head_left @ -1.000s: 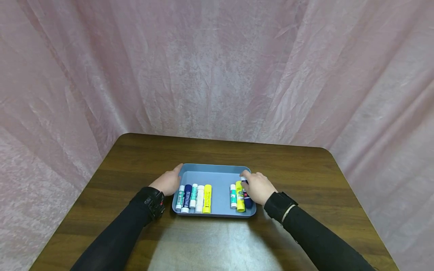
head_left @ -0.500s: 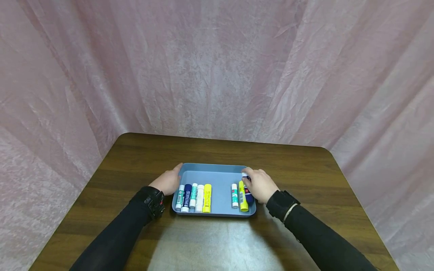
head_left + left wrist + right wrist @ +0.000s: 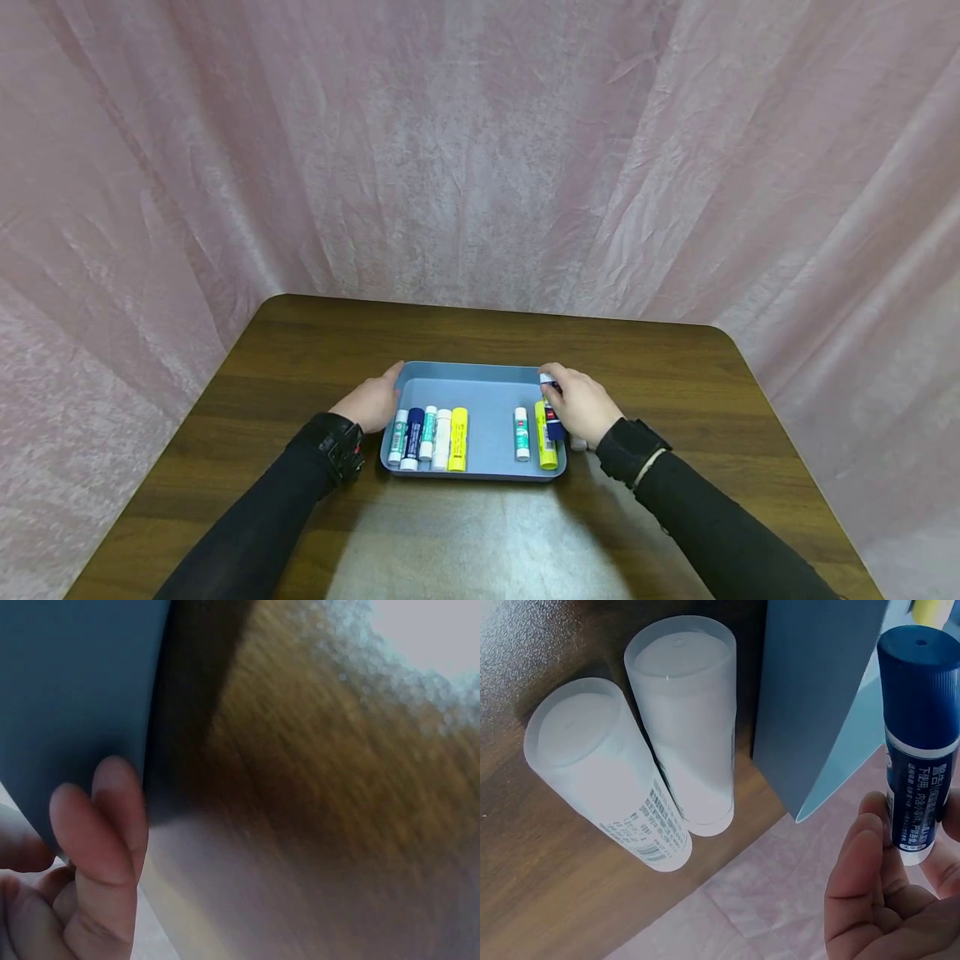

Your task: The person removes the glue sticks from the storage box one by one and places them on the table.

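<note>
My left hand (image 3: 371, 402) grips the left side of a blue-grey tray (image 3: 491, 429); in the left wrist view, fingers (image 3: 94, 836) lie against the tray's wall. Above the tray's right end, my right hand (image 3: 588, 407) holds a navy glue stick (image 3: 919, 761) with a white end, pinched near that white end and tilted. Below it in the tray lies a yellow glue stick (image 3: 547, 446), partly covered by the navy one. A small green-and-white glue stick (image 3: 521, 437) lies to its left, apart from it.
At the tray's left end several glue sticks lie in a row, ending with a yellow one (image 3: 458, 440). Two white glue sticks (image 3: 686, 720) are outside the tray, on the wooden table (image 3: 330, 333) by its right wall. A pink curtain (image 3: 480, 167) hangs behind.
My right hand has lifted the navy glue stick and moved slightly right. The yellow and green-and-white sticks near it have shifted right. My left hand stays put.
</note>
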The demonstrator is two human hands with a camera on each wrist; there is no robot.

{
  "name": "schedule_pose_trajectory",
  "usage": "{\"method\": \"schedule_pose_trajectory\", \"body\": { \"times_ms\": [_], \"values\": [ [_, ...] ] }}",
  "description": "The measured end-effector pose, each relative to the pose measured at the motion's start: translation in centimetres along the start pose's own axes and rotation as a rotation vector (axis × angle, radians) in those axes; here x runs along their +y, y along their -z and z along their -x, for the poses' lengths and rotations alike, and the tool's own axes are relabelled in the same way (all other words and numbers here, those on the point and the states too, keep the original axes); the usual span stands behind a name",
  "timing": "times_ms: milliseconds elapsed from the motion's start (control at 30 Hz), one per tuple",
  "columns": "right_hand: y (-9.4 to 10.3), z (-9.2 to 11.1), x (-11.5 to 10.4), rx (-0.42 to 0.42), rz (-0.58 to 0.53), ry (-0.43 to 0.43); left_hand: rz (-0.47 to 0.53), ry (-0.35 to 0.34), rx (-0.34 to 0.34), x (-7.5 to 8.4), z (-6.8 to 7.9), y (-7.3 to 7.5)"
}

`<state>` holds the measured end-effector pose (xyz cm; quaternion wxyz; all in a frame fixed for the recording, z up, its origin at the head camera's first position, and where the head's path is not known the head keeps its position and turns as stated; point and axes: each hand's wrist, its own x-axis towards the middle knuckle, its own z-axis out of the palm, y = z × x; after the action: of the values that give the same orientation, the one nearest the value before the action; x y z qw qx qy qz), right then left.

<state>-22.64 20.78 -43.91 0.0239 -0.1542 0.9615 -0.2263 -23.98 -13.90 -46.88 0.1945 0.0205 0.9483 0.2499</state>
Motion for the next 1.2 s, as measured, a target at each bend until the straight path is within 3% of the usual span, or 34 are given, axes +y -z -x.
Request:
{"method": "schedule_pose_trajectory", "body": {
  "times_ms": [900, 1200],
  "values": [
    [2.5, 0.2, 1.9, 0.024, -0.108, -0.026, 0.014, 0.001, -0.001, 0.2, 0.2, 0.0],
    [3.0, 0.3, 3.2, 0.041, -0.077, -0.035, 0.010, -0.003, 0.003, 0.1, 0.2, 0.1]
  ]
}}
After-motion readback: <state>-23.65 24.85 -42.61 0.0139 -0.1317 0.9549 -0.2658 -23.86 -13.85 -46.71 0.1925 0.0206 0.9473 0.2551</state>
